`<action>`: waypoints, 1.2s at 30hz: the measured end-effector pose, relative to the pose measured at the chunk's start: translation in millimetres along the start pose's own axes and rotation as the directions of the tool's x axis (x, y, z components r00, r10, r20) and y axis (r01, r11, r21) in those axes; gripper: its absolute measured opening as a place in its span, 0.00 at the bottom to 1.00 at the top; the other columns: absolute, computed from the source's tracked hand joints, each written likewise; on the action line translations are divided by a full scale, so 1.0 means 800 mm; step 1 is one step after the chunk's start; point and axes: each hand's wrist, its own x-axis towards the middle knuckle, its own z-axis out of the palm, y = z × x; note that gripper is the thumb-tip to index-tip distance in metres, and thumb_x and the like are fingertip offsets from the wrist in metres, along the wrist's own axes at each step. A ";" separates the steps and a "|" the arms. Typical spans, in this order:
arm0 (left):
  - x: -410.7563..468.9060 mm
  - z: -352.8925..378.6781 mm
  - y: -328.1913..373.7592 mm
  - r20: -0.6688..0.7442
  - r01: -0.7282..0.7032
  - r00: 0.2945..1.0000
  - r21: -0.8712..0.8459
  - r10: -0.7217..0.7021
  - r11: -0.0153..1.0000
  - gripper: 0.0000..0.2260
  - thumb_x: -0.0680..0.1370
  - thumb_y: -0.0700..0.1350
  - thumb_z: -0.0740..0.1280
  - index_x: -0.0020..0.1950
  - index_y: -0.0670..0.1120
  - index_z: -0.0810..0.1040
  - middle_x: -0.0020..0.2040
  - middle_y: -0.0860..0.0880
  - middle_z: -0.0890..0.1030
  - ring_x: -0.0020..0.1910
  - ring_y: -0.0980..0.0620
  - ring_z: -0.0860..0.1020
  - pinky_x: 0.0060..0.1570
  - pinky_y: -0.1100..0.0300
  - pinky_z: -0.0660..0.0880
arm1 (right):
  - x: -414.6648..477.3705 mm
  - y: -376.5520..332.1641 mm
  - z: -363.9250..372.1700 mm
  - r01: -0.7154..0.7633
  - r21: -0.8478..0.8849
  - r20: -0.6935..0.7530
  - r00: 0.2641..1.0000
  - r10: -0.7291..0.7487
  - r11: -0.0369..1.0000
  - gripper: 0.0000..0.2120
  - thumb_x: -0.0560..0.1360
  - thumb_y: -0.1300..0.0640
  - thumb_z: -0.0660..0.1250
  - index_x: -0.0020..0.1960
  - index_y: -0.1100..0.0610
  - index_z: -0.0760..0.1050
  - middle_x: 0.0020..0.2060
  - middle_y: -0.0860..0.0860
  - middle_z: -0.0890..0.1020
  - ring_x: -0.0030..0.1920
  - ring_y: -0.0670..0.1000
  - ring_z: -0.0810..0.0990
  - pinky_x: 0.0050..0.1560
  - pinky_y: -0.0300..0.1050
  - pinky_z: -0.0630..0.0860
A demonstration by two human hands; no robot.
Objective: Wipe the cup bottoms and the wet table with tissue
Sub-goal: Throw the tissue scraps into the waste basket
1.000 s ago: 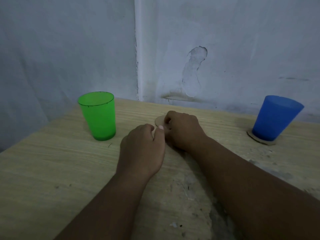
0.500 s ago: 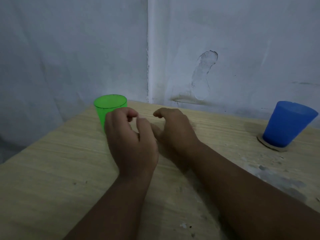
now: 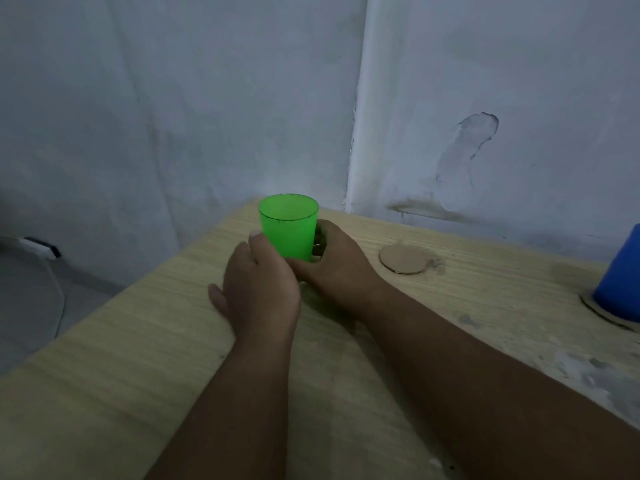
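A green plastic cup (image 3: 289,227) stands upright near the table's far left corner. My left hand (image 3: 259,292) wraps its near-left side, thumb up along the wall. My right hand (image 3: 332,268) curls around its right side and base. Both hands grip the cup. A round cardboard coaster (image 3: 403,259) lies bare on the wooden table (image 3: 138,358) to the right of my hands. At the right edge a blue cup (image 3: 620,278) stands on a second coaster (image 3: 602,315). No tissue is in view.
Grey walls meet in a corner just behind the table. The table's left edge drops to a grey floor with a dark-and-white object (image 3: 38,247) on it. Grey scuffed or damp patches (image 3: 585,372) mark the tabletop at right.
Both hands left the coaster in the middle, moved left to the green cup and closed around it. The coaster now lies uncovered. The view has swung left.
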 end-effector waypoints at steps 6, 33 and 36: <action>-0.008 0.000 0.006 0.026 -0.055 0.998 0.077 0.054 0.996 0.19 0.86 0.49 0.44 0.60 0.51 0.74 0.64 0.48 0.80 0.69 0.43 0.72 0.76 0.39 0.48 | 0.001 0.007 -0.004 -0.020 0.075 -0.032 0.999 0.023 0.997 0.31 0.63 0.44 0.78 0.63 0.52 0.76 0.54 0.46 0.83 0.51 0.46 0.83 0.55 0.51 0.80; -0.037 0.051 0.005 0.626 -0.631 0.738 0.508 0.252 0.586 0.47 0.73 0.77 0.46 0.84 0.49 0.44 0.84 0.46 0.42 0.82 0.46 0.40 0.79 0.43 0.42 | -0.023 0.087 -0.142 -0.059 -0.090 -0.414 0.910 0.016 0.994 0.27 0.68 0.43 0.76 0.62 0.50 0.74 0.50 0.40 0.78 0.49 0.40 0.78 0.43 0.34 0.74; -0.039 0.049 0.006 0.632 -0.634 0.736 0.515 0.244 0.577 0.46 0.74 0.76 0.46 0.84 0.49 0.44 0.84 0.46 0.42 0.82 0.46 0.39 0.79 0.43 0.42 | -0.020 0.090 -0.140 -0.070 -0.117 -0.427 0.904 0.014 0.991 0.28 0.68 0.41 0.75 0.63 0.51 0.74 0.50 0.40 0.78 0.49 0.43 0.79 0.42 0.33 0.73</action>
